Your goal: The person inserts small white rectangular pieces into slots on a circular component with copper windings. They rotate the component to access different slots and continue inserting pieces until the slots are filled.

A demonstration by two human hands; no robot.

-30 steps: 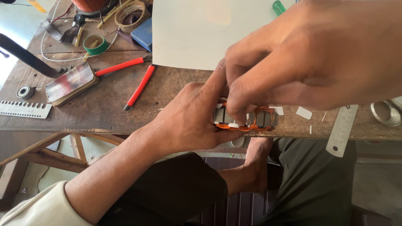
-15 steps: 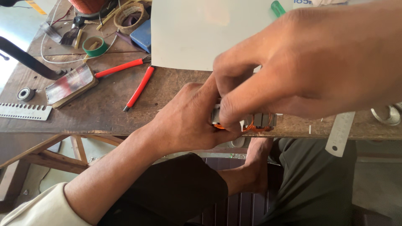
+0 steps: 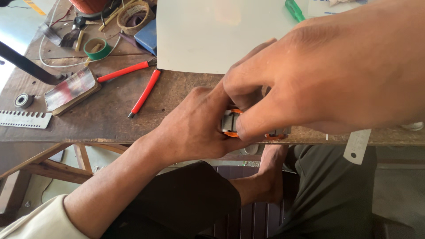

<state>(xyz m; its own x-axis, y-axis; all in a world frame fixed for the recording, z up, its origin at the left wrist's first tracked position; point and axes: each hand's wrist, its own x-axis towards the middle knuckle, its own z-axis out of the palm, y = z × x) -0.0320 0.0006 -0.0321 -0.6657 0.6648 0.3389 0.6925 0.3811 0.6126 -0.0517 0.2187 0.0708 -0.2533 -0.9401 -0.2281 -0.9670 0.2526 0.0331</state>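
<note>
Pinching from both sides, we have the small grey metal part with orange winding clamped between our two hands at the near edge of the wooden workbench. Our left hand wraps it from the left, fingers closed around it; our right hand comes over the top, thumb and forefinger pressed together on its upper face. Most of the part is hidden under the fingers, so we cannot tell how it is seated.

The part sits right at the table's lip — if our right thumb slips, we judge it could tip off the edge into our lap. Pressing too hard on the orange winding could also nick or shift it, since our fingers bear directly on it.

Just beyond the hands lies a large white sheet, close enough that a jerk of the right hand could drag it. A steel ruler overhangs the edge to the right and could be knocked off. Well clear to the left lie red-handled pliers, a green tape roll and a bearing.
</note>
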